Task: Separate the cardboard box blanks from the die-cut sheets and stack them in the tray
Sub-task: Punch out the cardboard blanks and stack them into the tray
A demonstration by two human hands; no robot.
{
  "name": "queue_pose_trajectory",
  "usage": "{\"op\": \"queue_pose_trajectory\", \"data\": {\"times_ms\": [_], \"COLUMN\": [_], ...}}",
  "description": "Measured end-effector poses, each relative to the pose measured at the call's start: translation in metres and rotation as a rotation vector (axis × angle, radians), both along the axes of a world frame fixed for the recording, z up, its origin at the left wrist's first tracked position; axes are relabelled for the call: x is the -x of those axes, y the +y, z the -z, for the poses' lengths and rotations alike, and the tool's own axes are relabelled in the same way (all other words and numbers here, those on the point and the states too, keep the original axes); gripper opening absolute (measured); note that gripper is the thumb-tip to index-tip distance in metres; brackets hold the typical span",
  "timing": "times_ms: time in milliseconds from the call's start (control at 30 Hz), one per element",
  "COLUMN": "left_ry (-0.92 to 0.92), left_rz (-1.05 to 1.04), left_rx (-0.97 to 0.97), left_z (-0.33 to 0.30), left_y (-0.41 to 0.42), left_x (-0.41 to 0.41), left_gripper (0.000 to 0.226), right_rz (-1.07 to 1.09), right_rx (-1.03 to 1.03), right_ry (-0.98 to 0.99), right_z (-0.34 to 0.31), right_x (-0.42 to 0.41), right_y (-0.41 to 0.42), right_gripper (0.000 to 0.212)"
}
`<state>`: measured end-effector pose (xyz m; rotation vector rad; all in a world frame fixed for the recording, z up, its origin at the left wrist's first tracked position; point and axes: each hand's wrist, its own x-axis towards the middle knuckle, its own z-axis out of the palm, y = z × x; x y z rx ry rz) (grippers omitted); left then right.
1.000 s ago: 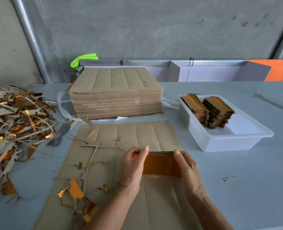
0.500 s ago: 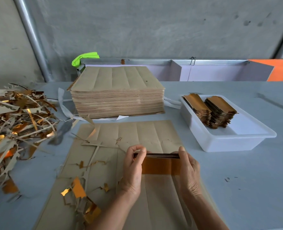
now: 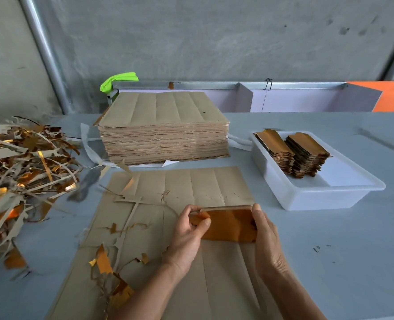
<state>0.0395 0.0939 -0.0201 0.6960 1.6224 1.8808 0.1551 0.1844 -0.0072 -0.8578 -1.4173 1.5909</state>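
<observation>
Both hands, left hand (image 3: 186,229) and right hand (image 3: 264,232), grip a thin bundle of blanks (image 3: 229,225) by its short ends, near the tray (image 3: 318,195). Light, springy card likely fans; pinching the ends keeps it squared.

Blanks (image 3: 229,225): cardboard, face glossy orange-gold foil, reflective; sheets (image 3: 168,227): matt brown cardboard, scored, torn edges rough; stack (image 3: 163,135): same matt brown board, edges finely layered; tray (image 3: 325,195): smooth white plastic, translucent, slight sheen; scrap (image 3: 22,172): grey-brown strips, some shiny foil; table (image 3: 329,262): smooth matt grey-blue; wall (image 3: 214,38): rough grey concrete; pole (image 3: 46,54): dull metal.
</observation>
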Motion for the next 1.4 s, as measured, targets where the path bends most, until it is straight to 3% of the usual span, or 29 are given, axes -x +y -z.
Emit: {"op": "queue_pose_trajectory", "data": {"times_ms": [133, 267, 400, 567, 700, 833, 1067, 1200, 1400], "left_ry": [-0.085, -0.126, -0.218, -0.428, -0.483, -0.341, -0.023, -0.077, -0.151], "left_rz": [-0.116, -0.114, -0.107, -0.211, -0.197, -0.127, 0.120, 0.135, -0.058], "left_rx": [0.009, 0.036, 0.123, 0.055, 0.030, 0.095, 0.355, 0.370, 0.276], "left_z": [-0.012, -0.022, -0.022, -0.026, -0.029, -0.035, -0.056, -0.060, -0.057], "left_y": [0.004, 0.007, 0.006, 0.009, 0.016, 0.012, 0.017, 0.030, 0.053], "left_x": [0.006, 0.000, -0.003, -0.004, -0.014, -0.007, 0.011, 0.009, -0.005], "left_gripper": [0.017, 0.016, 0.014, 0.011, 0.012, 0.014, 0.003, 0.008, 0.010], "right_rz": [-0.049, -0.083, -0.073, -0.120, -0.145, -0.123, -0.339, -0.320, -0.259], "right_rx": [0.066, -0.006, -0.031, 0.191, 0.245, 0.282, 0.254, 0.260, 0.241], "right_ry": [0.006, -0.024, -0.109, 0.042, 0.089, 0.103, -0.072, -0.085, -0.095], "right_z": [-0.001, -0.003, -0.005, -0.006, -0.004, -0.015, -0.040, -0.051, -0.050], "right_x": [-0.006, 0.000, 0.001, -0.001, 0.009, 0.005, -0.007, -0.008, -0.015], "right_y": [0.017, 0.011, 0.012, 0.010, -0.002, 0.010, 0.031, 0.040, 0.042], "right_gripper": [0.034, 0.021, 0.023, 0.029, 0.027, 0.029, 0.027, 0.022, 0.011]}}
